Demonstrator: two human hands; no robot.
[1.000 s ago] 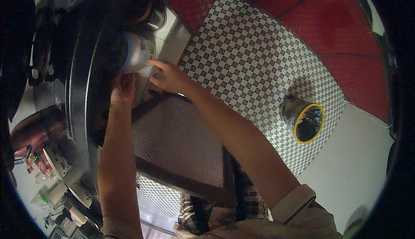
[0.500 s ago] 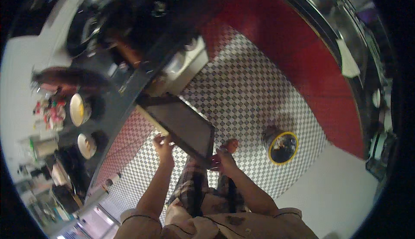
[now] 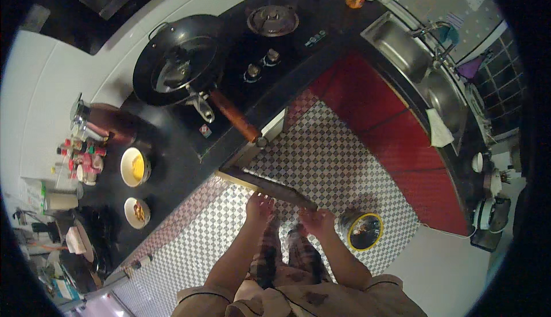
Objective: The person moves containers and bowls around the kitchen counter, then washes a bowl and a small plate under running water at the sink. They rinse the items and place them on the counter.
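At the cabinet door (image 3: 274, 189), both hands (image 3: 260, 208) (image 3: 318, 222)

On the desk (image 3: 178, 170) I see the wok (image 3: 198, 67) at upper left of the frame, and two bowls (image 3: 126, 165) at left; near centre, the door (image 3: 267, 187) before both hands (image 3: 261, 207).

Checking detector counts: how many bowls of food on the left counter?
2. Upper bowl, with yellow food; lower bowl, just below it in the picture, with brownish pieces. More could be hidden at the dim left edge.
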